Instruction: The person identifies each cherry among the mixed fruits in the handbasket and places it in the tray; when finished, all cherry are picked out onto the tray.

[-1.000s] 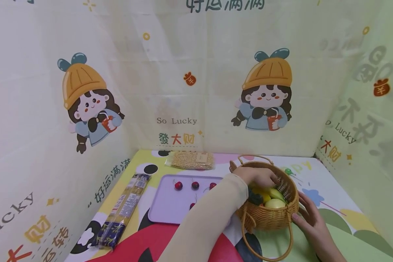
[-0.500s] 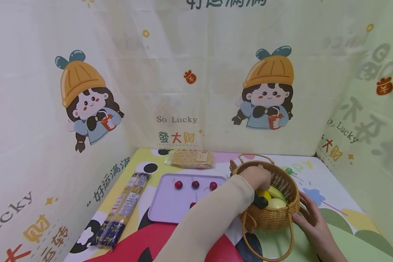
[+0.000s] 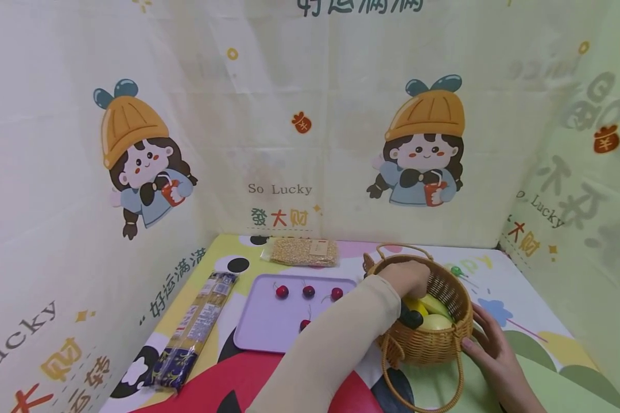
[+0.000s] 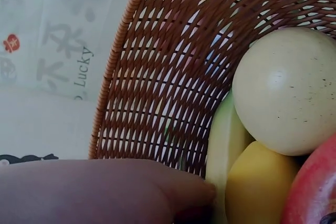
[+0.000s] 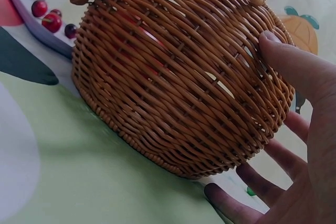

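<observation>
My left hand (image 3: 405, 278) reaches down into a round wicker basket (image 3: 429, 347); its fingers are mostly hidden. In the left wrist view, a part of the left hand (image 4: 121, 190) touches a banana (image 4: 226, 145), beside a yellow fruit (image 4: 260, 182), a pale round fruit (image 4: 289, 90) and a red fruit (image 4: 317, 187). A dark rounded thing (image 3: 410, 316) lies below the hand in the head view. My right hand (image 3: 496, 358) rests on the basket's right side. In the right wrist view, its thumb and fingers spread along the wicker, palm apart.
A lilac tray (image 3: 260, 327) with several cherries (image 3: 308, 291) stands left of the basket. Behind it lies a bag of grain (image 3: 294, 252). A long packet (image 3: 198, 327) lies at the left. The basket's handle (image 3: 441, 406) hangs down in front.
My left hand has shifted slightly left and deeper into the basket. The dark rounded thing has moved a little right. My right hand has stayed at the basket's side.
</observation>
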A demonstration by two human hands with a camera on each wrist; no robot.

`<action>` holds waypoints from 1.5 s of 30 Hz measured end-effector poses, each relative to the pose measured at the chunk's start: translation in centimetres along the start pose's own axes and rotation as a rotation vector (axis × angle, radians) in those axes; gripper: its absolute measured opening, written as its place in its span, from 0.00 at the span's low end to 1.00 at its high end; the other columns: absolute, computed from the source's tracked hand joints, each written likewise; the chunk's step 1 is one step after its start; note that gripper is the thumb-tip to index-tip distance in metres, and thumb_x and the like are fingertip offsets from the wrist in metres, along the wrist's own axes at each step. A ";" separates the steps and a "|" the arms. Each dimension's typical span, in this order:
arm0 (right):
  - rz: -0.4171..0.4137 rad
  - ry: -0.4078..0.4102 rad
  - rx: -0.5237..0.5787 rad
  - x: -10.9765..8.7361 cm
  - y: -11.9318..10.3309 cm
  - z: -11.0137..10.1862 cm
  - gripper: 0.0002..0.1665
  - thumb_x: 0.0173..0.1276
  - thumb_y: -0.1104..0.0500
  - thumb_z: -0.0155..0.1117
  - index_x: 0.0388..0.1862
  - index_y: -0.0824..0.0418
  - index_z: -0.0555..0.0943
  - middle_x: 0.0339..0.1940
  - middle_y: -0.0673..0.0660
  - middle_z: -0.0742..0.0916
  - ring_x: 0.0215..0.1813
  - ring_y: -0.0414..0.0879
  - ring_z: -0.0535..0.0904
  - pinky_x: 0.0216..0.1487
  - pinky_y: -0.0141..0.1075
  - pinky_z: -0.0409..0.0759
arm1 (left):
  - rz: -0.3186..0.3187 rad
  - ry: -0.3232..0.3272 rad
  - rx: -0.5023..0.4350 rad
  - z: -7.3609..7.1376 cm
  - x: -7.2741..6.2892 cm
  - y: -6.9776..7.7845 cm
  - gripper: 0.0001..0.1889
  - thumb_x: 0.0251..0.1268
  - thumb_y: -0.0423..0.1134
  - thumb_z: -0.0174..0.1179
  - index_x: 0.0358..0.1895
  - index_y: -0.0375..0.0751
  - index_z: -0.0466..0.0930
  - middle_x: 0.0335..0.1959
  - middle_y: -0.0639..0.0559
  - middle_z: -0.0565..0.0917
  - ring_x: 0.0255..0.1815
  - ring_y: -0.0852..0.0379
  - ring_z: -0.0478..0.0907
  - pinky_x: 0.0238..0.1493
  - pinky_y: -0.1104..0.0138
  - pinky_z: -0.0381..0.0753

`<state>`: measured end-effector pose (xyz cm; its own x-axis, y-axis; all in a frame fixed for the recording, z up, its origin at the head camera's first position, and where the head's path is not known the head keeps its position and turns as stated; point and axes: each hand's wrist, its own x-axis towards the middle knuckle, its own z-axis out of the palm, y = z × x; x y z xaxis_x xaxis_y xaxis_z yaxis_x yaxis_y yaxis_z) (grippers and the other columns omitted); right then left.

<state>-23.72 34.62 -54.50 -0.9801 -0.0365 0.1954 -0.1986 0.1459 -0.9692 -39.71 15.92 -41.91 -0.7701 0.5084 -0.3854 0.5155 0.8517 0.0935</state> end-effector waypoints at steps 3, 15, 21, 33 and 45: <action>0.011 0.001 -0.010 0.0 0.2 0.1 0.48 0.86 0.65 0.58 0.95 0.43 0.51 0.87 0.46 0.62 0.67 0.19 0.69 0.60 0.25 0.81 | 0.034 0.003 0.011 0.1 -0.1 -0.4 0.17 0.87 0.39 0.52 0.29 0.50 0.74 0.23 0.55 0.62 0.23 0.58 0.56 0.26 0.65 0.59; 0.034 -0.010 -0.005 0.2 0.4 -0.3 0.48 0.87 0.64 0.57 0.95 0.41 0.49 0.89 0.48 0.59 0.67 0.21 0.67 0.59 0.23 0.80 | 0.132 0.100 -0.119 -2.6 -5.1 -1.1 0.11 0.78 0.43 0.70 0.57 0.62 0.92 0.51 0.71 0.87 0.47 0.68 0.79 0.46 0.72 0.79; 0.020 -0.013 0.012 0.3 0.3 -0.3 0.48 0.87 0.65 0.57 0.95 0.42 0.49 0.89 0.47 0.60 0.67 0.21 0.68 0.59 0.23 0.80 | 0.241 0.124 -0.248 -2.7 -5.6 -1.6 0.11 0.77 0.41 0.72 0.57 0.57 0.93 0.50 0.68 0.86 0.50 0.70 0.80 0.47 0.76 0.79; 0.049 -0.012 -0.006 0.4 0.6 -0.5 0.47 0.88 0.63 0.57 0.95 0.40 0.49 0.89 0.49 0.58 0.65 0.20 0.68 0.58 0.24 0.81 | 0.462 0.305 -0.342 0.1 -8.7 -3.2 0.13 0.80 0.43 0.68 0.61 0.57 0.92 0.55 0.68 0.85 0.54 0.76 0.80 0.52 0.86 0.75; 0.018 -0.016 0.019 0.3 0.3 -0.3 0.48 0.87 0.65 0.57 0.95 0.43 0.50 0.88 0.46 0.61 0.67 0.18 0.70 0.59 0.25 0.82 | 0.545 0.422 -0.631 3.5 -14.5 -6.2 0.13 0.78 0.37 0.69 0.60 0.54 0.90 0.56 0.62 0.82 0.52 0.76 0.78 0.54 0.82 0.84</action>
<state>-24.06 34.99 -54.67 -0.9832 -0.0500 0.1755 -0.1806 0.1278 -0.9752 -30.41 2.78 -40.10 -0.6182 0.7568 0.2122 0.6419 0.3304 0.6920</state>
